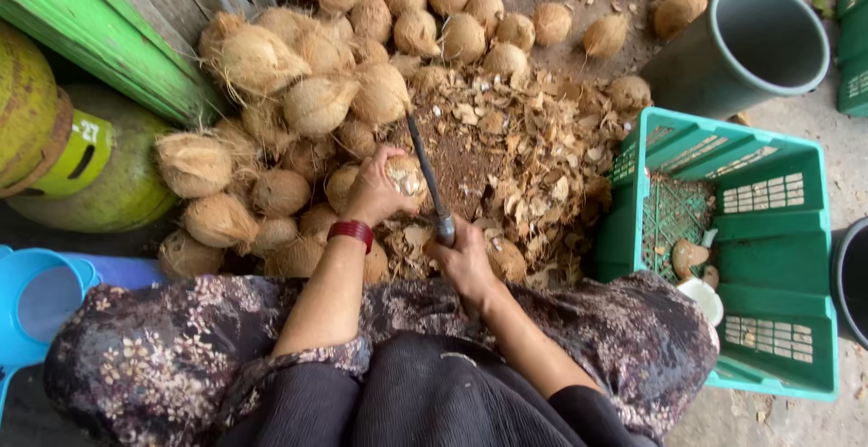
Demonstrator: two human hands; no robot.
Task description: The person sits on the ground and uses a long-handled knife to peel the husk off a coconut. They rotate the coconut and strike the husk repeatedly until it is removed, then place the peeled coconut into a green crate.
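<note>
My left hand (375, 189) grips a husked brown coconut (406, 176) over a heap of shell chips (515, 167). A red band sits on that wrist. My right hand (463, 257) is closed around the handle of a long dark knife (427, 176), whose blade runs up past the coconut and touches its right side. A pile of fibrous coconuts (307, 94) spreads to the left and behind.
A teal plastic crate (768, 266) with a few peeled coconut pieces stands at the right. A grey bucket (750, 45) lies behind it. Green gas cylinders (81, 158) and a green wooden frame (108, 40) are on the left, a blue container (36, 302) at lower left.
</note>
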